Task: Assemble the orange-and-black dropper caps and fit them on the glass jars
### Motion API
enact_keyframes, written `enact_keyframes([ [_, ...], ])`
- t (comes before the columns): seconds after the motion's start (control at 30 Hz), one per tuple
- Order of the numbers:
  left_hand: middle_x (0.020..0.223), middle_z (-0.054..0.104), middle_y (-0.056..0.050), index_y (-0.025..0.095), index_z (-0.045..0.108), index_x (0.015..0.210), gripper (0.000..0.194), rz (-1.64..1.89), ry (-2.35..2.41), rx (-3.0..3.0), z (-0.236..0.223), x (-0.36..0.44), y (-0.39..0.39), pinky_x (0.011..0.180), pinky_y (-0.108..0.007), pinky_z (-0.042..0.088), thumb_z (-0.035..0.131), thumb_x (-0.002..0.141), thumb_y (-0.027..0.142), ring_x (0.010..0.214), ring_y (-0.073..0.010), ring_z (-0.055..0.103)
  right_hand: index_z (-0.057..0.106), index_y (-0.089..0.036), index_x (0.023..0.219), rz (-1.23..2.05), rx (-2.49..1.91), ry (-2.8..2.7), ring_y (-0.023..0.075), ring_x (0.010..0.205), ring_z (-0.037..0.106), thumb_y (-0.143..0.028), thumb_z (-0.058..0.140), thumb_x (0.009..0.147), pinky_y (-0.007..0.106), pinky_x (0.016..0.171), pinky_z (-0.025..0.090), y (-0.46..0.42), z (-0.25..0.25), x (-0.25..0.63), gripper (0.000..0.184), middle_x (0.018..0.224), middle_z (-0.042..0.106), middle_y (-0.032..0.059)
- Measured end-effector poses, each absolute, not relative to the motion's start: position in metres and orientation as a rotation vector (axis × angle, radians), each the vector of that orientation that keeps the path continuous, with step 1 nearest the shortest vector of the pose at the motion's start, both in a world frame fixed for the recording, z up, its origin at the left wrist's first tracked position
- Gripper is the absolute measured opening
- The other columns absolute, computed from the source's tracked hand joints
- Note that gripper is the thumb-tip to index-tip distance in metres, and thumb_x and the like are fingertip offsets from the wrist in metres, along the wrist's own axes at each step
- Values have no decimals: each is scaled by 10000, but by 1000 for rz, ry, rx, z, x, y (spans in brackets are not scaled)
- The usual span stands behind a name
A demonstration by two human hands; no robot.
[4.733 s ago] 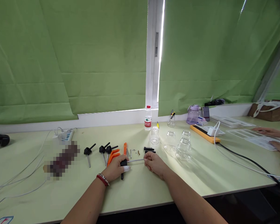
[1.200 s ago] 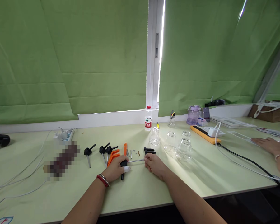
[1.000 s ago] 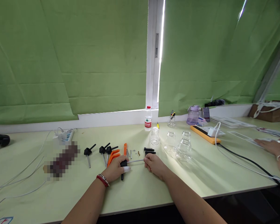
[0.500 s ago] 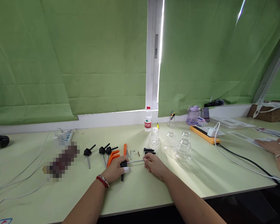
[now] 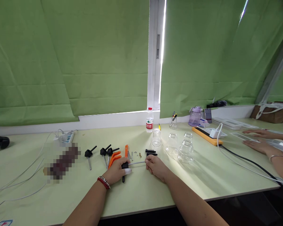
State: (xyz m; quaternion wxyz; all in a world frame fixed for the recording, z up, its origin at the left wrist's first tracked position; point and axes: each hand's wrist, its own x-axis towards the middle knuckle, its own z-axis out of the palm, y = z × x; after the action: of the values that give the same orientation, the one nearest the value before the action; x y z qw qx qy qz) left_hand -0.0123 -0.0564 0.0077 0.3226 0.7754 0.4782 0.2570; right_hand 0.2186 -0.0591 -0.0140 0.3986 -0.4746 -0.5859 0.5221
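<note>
My left hand (image 5: 115,172) is closed round the black head of a crank with a thin metal shaft (image 5: 137,163). The crank's black arm points down toward the table's near edge. At the shaft's far end, my right hand (image 5: 155,166) pinches the tip; anything else between those fingers is hidden. Similar black-headed cranks (image 5: 104,152) lie left of my hands. Orange curved pieces (image 5: 114,157) and an orange strip (image 5: 126,151) sit just beyond my left hand. Small metal pins (image 5: 132,155), brass bits (image 5: 140,155) and black ribbed parts (image 5: 150,151) lie beyond the shaft.
Several glass jars (image 5: 156,138) stand right of centre. Behind them are a water bottle (image 5: 149,121) and a purple jug (image 5: 194,116). A yellow-edged power strip (image 5: 207,136) trails cables on the right. At far right a co-worker's hands (image 5: 258,144) rest on clear sheets. A blurred patch (image 5: 64,163) lies left.
My hands and the crank stay almost where they were. At far right, the co-worker's hands have shifted left, and both now show more fully.
</note>
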Motion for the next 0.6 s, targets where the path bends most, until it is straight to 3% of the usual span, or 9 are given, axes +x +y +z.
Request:
enact_keyframes([
  [0.27, 907, 556, -6, 217, 597, 928, 268, 678, 1259, 2041, 7, -12, -57, 758, -310, 425, 607, 679, 315, 836, -180, 526, 429, -194, 674, 1297, -1259, -1494, 61, 386, 334, -295, 418, 861, 211, 424, 262, -64, -6, 217, 213, 475, 438, -57],
  [0.6, 901, 552, -7, 215, 597, 923, 259, 681, 1251, 2056, 9, -13, -57, 747, -298, 425, 608, 686, 319, 826, -175, 516, 428, -190, 654, 1298, -1262, -1480, 62, 395, 343, -325, 436, 856, 215, 433, 273, -64, -7, 216, 244, 490, 452, -47],
])
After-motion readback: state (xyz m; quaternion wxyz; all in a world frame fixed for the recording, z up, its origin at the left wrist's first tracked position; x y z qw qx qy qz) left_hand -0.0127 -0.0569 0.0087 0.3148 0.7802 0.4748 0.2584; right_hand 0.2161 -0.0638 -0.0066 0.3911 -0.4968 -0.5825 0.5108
